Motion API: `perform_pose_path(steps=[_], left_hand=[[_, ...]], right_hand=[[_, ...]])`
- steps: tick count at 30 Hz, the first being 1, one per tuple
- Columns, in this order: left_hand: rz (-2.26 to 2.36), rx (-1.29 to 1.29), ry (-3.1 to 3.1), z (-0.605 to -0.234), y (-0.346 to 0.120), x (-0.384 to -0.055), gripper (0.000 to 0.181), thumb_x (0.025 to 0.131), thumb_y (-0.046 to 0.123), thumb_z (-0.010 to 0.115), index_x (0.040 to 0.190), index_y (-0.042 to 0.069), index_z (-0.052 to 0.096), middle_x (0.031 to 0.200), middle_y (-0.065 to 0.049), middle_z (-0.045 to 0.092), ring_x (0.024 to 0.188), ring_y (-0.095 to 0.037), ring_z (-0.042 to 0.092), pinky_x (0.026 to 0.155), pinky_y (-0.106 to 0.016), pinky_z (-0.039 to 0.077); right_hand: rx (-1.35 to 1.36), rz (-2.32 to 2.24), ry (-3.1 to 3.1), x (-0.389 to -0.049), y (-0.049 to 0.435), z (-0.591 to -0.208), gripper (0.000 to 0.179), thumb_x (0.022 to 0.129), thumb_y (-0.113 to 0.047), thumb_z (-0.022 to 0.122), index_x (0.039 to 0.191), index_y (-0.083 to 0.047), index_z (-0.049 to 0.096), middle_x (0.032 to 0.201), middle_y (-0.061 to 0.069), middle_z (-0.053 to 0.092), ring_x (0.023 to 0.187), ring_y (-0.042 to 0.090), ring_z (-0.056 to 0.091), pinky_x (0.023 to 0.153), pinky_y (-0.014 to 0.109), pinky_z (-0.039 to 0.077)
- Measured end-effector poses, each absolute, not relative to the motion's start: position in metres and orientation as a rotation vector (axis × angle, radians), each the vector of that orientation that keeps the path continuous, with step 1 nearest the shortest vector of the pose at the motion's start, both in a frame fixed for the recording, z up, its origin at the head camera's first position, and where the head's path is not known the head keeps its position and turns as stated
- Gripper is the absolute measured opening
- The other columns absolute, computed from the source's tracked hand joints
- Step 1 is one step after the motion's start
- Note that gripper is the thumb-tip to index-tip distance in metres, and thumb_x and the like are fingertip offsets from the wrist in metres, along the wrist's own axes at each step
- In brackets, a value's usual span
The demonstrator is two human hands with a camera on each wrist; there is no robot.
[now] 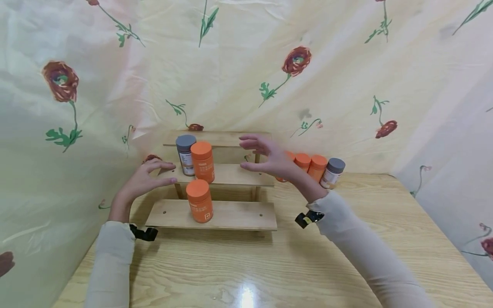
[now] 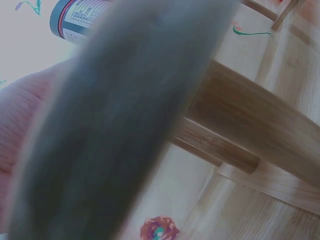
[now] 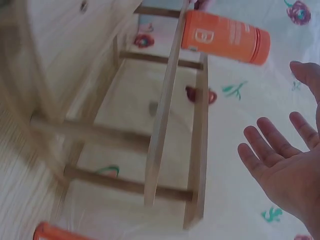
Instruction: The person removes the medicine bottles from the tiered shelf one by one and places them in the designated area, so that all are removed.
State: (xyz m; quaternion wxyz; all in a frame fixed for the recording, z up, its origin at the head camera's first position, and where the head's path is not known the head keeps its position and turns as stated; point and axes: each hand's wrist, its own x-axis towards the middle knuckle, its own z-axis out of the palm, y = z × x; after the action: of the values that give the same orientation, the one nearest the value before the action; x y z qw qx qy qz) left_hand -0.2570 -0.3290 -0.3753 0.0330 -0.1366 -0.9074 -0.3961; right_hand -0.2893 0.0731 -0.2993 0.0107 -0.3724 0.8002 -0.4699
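Note:
My left hand [image 1: 148, 177] is held by the left end of a three-step wooden rack [image 1: 239, 216], fingers loosely extended and nothing gripped. Just beyond its fingertips, a grey-capped bottle [image 1: 186, 156] and an orange bottle [image 1: 203, 164] stand upright on the middle step. Another orange bottle [image 1: 200, 203] stands on the bottom step. My right hand [image 1: 271, 158] hovers over the rack's right part, fingers spread apart and holding nothing. In the right wrist view, a gap separates that hand [image 3: 287, 167] from an orange bottle [image 3: 225, 37]. A blurred dark shape [image 2: 115, 110] covers much of the left wrist view.
Behind my right forearm, several orange bottles [image 1: 318, 167] and a grey-capped bottle [image 1: 333, 173] stand in a row on the wooden table [image 1: 231, 265], partly hidden. A flower-printed cloth [image 1: 231, 77] hangs behind the rack and along the sides.

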Motion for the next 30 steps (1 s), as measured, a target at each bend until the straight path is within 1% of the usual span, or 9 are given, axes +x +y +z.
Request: perform_pose_path(steps=[2, 5, 9, 12, 15, 21, 26, 30], left_hand=[[-1.217, -0.424, -2.79, -0.376, -0.329, -0.258, 0.054, 0.089, 0.036, 0.08, 0.134, 0.009, 0.066, 0.139, -0.015, 0.058, 0.131, -0.035, 0.048, 0.11, -0.065, 0.038], [-1.21, -0.429, -2.787, -0.376, -0.328, -0.259, 0.054, 0.089, 0.034, 0.08, 0.134, 0.008, 0.066, 0.139, -0.015, 0.058, 0.13, -0.035, 0.048, 0.109, -0.065, 0.038], [-1.201, -0.417, -2.792, -0.377, -0.329, -0.259, 0.054, 0.089, 0.035, 0.08, 0.134, 0.009, 0.066, 0.138, -0.016, 0.059, 0.13, -0.035, 0.049, 0.108, -0.064, 0.039], [-1.2, -0.405, -2.797, -0.376, -0.328, -0.259, 0.054, 0.089, 0.036, 0.08, 0.134, 0.009, 0.066, 0.139, -0.015, 0.059, 0.13, -0.035, 0.049, 0.109, -0.065, 0.039], [-1.206, -0.403, -2.8, -0.376, -0.328, -0.258, 0.054, 0.089, 0.036, 0.08, 0.134, 0.01, 0.066, 0.139, -0.015, 0.059, 0.131, -0.035, 0.048, 0.109, -0.065, 0.039], [-1.225, -0.4, -2.8, -0.375, -0.328, -0.257, 0.053, 0.089, 0.036, 0.08, 0.134, 0.01, 0.066, 0.14, -0.015, 0.058, 0.133, -0.036, 0.047, 0.11, -0.066, 0.037], [-1.226, -0.405, -2.796, -0.375, -0.328, -0.257, 0.053, 0.089, 0.035, 0.08, 0.133, 0.01, 0.067, 0.139, -0.016, 0.059, 0.132, -0.036, 0.048, 0.109, -0.066, 0.038], [-1.223, -0.417, -2.785, -0.376, -0.328, -0.258, 0.052, 0.089, 0.034, 0.08, 0.133, 0.009, 0.067, 0.139, -0.016, 0.059, 0.131, -0.036, 0.049, 0.109, -0.066, 0.039]], right_hand=[[-1.178, -1.467, 2.494, -0.288, 0.065, -0.299, 0.069, 0.087, -0.021, 0.082, 0.148, -0.018, 0.05, 0.142, 0.007, 0.061, 0.135, 0.027, 0.055, 0.114, 0.05, 0.044], [-1.188, -1.483, 2.461, -0.288, 0.055, -0.299, 0.068, 0.087, -0.023, 0.081, 0.148, -0.019, 0.05, 0.141, 0.005, 0.062, 0.135, 0.03, 0.055, 0.113, 0.051, 0.045], [-1.183, -1.507, 2.407, -0.291, 0.044, -0.302, 0.068, 0.088, -0.022, 0.081, 0.148, -0.02, 0.049, 0.14, 0.004, 0.061, 0.133, 0.024, 0.056, 0.113, 0.052, 0.044], [-1.172, -1.52, 2.38, -0.293, 0.038, -0.303, 0.066, 0.088, -0.022, 0.081, 0.147, -0.022, 0.05, 0.139, 0.003, 0.062, 0.13, 0.018, 0.058, 0.113, 0.049, 0.045], [-1.157, -1.541, 2.341, -0.294, 0.033, -0.304, 0.065, 0.089, -0.021, 0.08, 0.146, -0.022, 0.05, 0.138, 0.003, 0.062, 0.128, 0.017, 0.059, 0.112, 0.048, 0.046], [-1.116, -1.588, 2.264, -0.298, 0.024, -0.307, 0.064, 0.09, -0.016, 0.079, 0.147, -0.02, 0.05, 0.137, 0.006, 0.062, 0.128, 0.019, 0.059, 0.112, 0.048, 0.047], [-1.078, -1.622, 2.221, -0.302, 0.017, -0.311, 0.064, 0.09, -0.014, 0.078, 0.147, -0.019, 0.049, 0.136, 0.009, 0.062, 0.126, 0.021, 0.06, 0.111, 0.052, 0.047], [-1.052, -1.637, 2.184, -0.304, 0.011, -0.316, 0.063, 0.09, -0.013, 0.078, 0.147, -0.017, 0.049, 0.137, 0.013, 0.062, 0.127, 0.028, 0.06, 0.108, 0.05, 0.05]])
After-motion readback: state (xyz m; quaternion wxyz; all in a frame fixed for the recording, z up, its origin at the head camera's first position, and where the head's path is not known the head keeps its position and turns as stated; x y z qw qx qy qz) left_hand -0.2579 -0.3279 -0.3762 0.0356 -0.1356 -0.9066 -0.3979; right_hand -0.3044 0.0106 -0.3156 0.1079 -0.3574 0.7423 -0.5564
